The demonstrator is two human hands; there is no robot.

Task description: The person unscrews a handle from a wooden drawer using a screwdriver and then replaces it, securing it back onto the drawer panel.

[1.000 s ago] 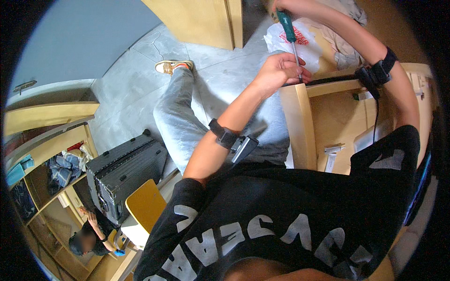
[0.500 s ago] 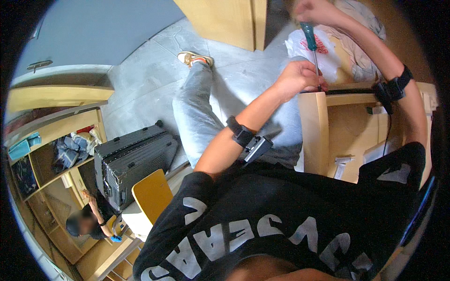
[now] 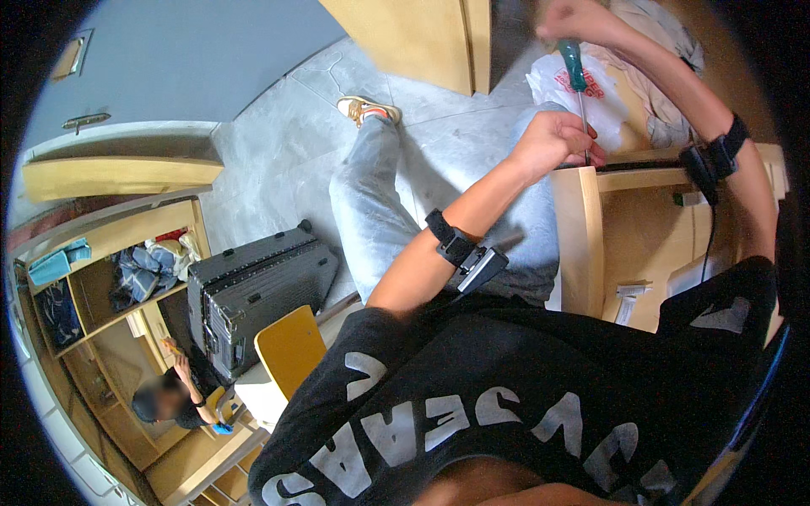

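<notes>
Surroundings shifted rightward and lower in view, a framed plate (image 3: pixel 72 56) now showing on the grey door (image 3: pixel 194 52), green-handled screwdriver (image 3: pixel 573 67) more upright, left hand (image 3: pixel 553 145) more curled, right hand (image 3: pixel 578 20) less cropped by the upper edge

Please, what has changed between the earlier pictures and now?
The whole scene slid rightward in the picture, probably from head movement. The bare left hand curled in more at the thin metal shaft. The bare right hand stayed at the dark-green screwdriver handle; nothing was visibly released.
</notes>
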